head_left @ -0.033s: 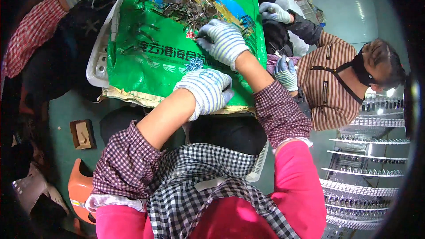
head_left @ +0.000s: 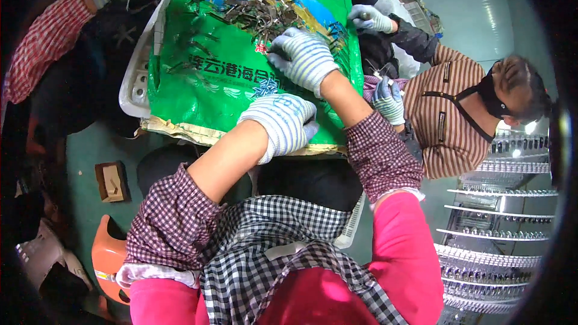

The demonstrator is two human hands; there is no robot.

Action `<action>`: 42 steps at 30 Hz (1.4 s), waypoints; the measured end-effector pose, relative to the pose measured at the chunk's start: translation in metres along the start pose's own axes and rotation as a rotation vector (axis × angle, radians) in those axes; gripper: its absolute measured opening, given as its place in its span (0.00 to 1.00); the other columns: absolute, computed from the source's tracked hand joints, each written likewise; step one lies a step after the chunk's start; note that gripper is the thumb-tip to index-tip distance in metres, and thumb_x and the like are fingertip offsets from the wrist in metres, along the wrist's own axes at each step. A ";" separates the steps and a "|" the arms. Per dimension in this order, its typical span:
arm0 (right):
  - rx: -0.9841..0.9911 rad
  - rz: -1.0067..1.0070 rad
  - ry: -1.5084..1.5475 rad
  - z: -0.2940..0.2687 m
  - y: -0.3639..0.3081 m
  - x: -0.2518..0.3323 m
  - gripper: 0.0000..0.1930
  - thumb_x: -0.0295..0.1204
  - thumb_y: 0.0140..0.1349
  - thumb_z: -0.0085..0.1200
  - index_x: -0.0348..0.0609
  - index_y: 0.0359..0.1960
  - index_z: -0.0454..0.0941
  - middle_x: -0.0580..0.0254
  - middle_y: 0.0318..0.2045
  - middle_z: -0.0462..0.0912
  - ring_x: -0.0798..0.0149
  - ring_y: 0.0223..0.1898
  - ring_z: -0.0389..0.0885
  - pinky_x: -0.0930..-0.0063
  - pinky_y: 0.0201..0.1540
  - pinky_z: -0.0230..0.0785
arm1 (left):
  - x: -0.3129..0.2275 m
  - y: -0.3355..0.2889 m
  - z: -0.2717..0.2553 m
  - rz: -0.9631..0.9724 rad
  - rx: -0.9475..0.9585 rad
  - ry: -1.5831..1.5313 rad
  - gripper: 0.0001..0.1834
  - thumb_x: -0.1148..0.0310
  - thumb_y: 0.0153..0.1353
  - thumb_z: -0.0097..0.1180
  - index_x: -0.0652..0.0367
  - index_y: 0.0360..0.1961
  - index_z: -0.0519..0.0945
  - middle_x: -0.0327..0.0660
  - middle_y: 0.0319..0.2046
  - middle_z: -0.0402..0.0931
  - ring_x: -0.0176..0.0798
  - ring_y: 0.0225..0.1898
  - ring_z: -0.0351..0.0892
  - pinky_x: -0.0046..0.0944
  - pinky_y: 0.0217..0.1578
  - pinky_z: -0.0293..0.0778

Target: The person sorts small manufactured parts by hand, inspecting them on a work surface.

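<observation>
I see my right hand point(head_left: 304, 57), gloved in striped white knit, at upper centre of the frame, its fingers curled down onto the pile of small dark metal pieces point(head_left: 259, 12) lying on the green sack point(head_left: 205, 84); whether they grip a piece I cannot tell. My left hand point(head_left: 283, 121) rests below it at the sack's near edge, fingers folded shut, holding nothing I can see. A co-worker's gloved hand point(head_left: 388, 99) is at right.

Gloved hands in view: six — two own, four of other people. One green sack point(head_left: 229, 84) under the fingers; one heap of small metal pieces point(head_left: 259, 15), uncountable, just beyond them. One wooden block point(head_left: 111, 182), one orange stool point(head_left: 108, 259).
</observation>
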State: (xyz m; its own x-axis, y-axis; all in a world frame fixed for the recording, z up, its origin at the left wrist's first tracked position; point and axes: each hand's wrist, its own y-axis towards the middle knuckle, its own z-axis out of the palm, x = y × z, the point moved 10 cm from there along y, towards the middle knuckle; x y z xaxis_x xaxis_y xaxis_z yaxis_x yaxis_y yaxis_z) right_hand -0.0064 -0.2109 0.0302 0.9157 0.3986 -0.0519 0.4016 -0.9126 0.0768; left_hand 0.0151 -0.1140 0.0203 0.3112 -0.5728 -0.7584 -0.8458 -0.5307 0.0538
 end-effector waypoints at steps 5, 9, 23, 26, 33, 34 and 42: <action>0.087 0.065 -0.051 0.018 -0.001 -0.005 0.10 0.37 0.52 0.56 0.47 0.34 0.79 0.54 0.33 0.76 0.51 0.36 0.75 0.61 0.39 0.68 | 0.000 -0.003 -0.002 -0.019 0.020 0.022 0.18 0.55 0.56 0.48 0.59 0.33 0.78 0.51 0.31 0.78 0.53 0.36 0.77 0.47 0.39 0.72; 0.054 0.062 0.309 0.006 -0.004 -0.014 0.08 0.31 0.53 0.56 0.43 0.33 0.78 0.55 0.31 0.76 0.56 0.35 0.76 0.66 0.40 0.68 | 0.018 -0.006 -0.029 -0.109 -0.121 0.056 0.20 0.52 0.55 0.48 0.60 0.32 0.79 0.53 0.30 0.78 0.54 0.36 0.77 0.47 0.40 0.71; -0.349 -0.090 0.585 -0.061 -0.040 0.036 0.14 0.36 0.54 0.57 0.44 0.39 0.77 0.54 0.31 0.80 0.53 0.31 0.79 0.66 0.35 0.71 | 0.104 -0.042 -0.101 -0.262 -0.769 -0.434 0.20 0.57 0.55 0.52 0.66 0.36 0.79 0.50 0.26 0.79 0.45 0.30 0.79 0.40 0.34 0.73; -0.131 0.118 0.579 -0.020 -0.059 0.011 0.12 0.35 0.55 0.56 0.43 0.37 0.78 0.53 0.30 0.81 0.55 0.31 0.79 0.67 0.37 0.71 | 0.112 -0.047 -0.107 -0.233 -0.863 -0.288 0.18 0.58 0.55 0.52 0.63 0.37 0.80 0.53 0.32 0.78 0.52 0.37 0.78 0.43 0.40 0.72; 0.200 0.306 0.370 0.033 -0.068 0.013 0.13 0.38 0.53 0.54 0.43 0.34 0.80 0.49 0.29 0.80 0.50 0.33 0.79 0.62 0.38 0.70 | 0.105 -0.040 -0.104 -0.181 -0.830 -0.290 0.16 0.60 0.54 0.52 0.61 0.37 0.80 0.53 0.34 0.78 0.53 0.38 0.77 0.44 0.40 0.72; 0.236 0.313 0.297 0.033 -0.065 0.015 0.14 0.40 0.53 0.54 0.44 0.33 0.80 0.49 0.30 0.80 0.50 0.33 0.79 0.62 0.38 0.70 | 0.104 -0.039 -0.103 -0.185 -0.829 -0.288 0.16 0.60 0.54 0.52 0.61 0.37 0.80 0.53 0.34 0.78 0.53 0.38 0.77 0.44 0.40 0.72; 0.284 0.208 0.306 0.049 -0.060 0.010 0.12 0.37 0.53 0.53 0.43 0.33 0.79 0.50 0.29 0.80 0.50 0.33 0.79 0.61 0.38 0.70 | 0.117 -0.035 -0.099 -0.194 -0.825 -0.384 0.16 0.64 0.53 0.52 0.65 0.37 0.77 0.54 0.31 0.78 0.54 0.36 0.77 0.44 0.40 0.71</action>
State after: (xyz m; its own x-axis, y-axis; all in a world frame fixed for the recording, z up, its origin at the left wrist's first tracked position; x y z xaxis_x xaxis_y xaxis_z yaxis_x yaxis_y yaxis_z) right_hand -0.0219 -0.1564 -0.0238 0.9563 0.1736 0.2355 0.2271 -0.9478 -0.2238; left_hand 0.1243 -0.2240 -0.0062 0.1257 -0.2599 -0.9574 -0.1723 -0.9561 0.2369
